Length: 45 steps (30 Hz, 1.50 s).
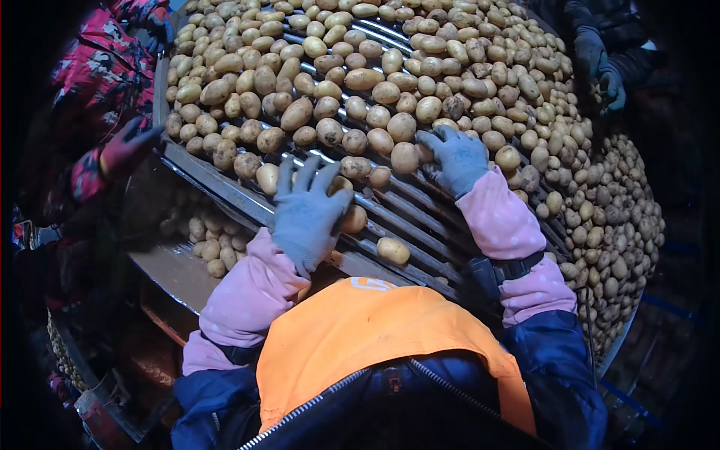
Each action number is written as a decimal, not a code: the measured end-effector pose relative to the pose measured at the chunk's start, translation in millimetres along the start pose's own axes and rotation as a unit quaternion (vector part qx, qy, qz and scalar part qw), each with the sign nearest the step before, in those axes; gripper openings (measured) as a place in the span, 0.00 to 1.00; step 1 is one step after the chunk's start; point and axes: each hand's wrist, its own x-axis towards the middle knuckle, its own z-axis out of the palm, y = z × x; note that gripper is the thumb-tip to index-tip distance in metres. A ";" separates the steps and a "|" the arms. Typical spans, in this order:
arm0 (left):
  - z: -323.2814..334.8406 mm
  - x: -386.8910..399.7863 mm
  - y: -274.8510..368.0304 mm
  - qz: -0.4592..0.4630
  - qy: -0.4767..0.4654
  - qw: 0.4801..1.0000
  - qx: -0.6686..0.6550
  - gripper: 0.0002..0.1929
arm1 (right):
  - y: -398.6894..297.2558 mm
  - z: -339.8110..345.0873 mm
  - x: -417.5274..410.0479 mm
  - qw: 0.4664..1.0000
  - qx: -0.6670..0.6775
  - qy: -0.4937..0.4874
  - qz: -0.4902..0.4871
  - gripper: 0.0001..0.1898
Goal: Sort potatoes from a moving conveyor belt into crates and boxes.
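Many potatoes (363, 79) cover a table of metal rollers (410, 211). My left hand (311, 205), in a grey-blue work glove, lies spread at the near edge of the rollers; its fingers rest over potatoes, and one potato (354, 219) touches its thumb side. My right hand (457, 156), in a matching glove, reaches among the potatoes to the right, its curled fingers against a potato partly hidden by them. Whether it grips that potato is not clear. A single potato (393, 251) lies on the bare rollers between my forearms.
A metal side rail (216, 183) borders the rollers. A dense heap of potatoes (610, 225) lies at right; more potatoes (216, 247) lie below the rail at left. A gloved co-worker's hand (132, 147) is at left, another person's gloved hands (610, 84) at upper right.
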 end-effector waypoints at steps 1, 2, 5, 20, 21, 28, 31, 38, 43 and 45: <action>2.4 -2.6 0.4 0.011 -0.023 1.000 0.001 0.23 | -1.8 -5.0 3.7 1.000 0.004 -0.010 0.000 0.28; 2.8 -4.7 1.4 0.023 -0.046 0.999 0.001 0.24 | -2.6 -12.0 7.0 0.999 0.022 -0.037 0.020 0.29; -1.0 -5.7 12.8 0.036 -0.094 0.995 -0.017 0.21 | 0.1 -22.2 9.0 0.995 0.067 -0.056 0.051 0.30; 32.6 3.2 15.3 0.004 -0.103 0.983 -0.154 0.24 | -45.9 -23.4 11.0 0.994 0.033 -0.104 0.027 0.33; 28.6 0.5 18.7 -0.009 -0.050 0.976 -0.210 0.26 | -40.8 -21.2 9.7 0.991 0.104 -0.083 0.031 0.33; 0.2 -21.3 8.0 -0.167 0.079 0.584 -0.790 0.20 | -17.7 -20.1 -28.9 0.652 0.754 -0.047 0.073 0.36; -14.2 -51.3 -21.1 -0.220 0.120 0.581 -0.775 0.20 | -51.8 -30.4 -24.0 0.595 0.801 -0.060 0.025 0.40; -35.0 -143.7 -91.9 -0.429 0.443 0.642 -0.456 0.25 | -179.1 -103.6 6.1 0.537 0.790 -0.257 -0.149 0.40; -27.7 -206.1 -100.9 -0.462 0.551 0.540 -0.437 0.24 | -112.6 -76.9 12.4 0.758 0.647 -0.055 -0.060 0.29; -19.9 -202.2 -95.6 -0.439 0.515 0.552 -0.488 0.23 | -30.8 -46.0 9.5 0.889 0.439 0.131 -0.015 0.27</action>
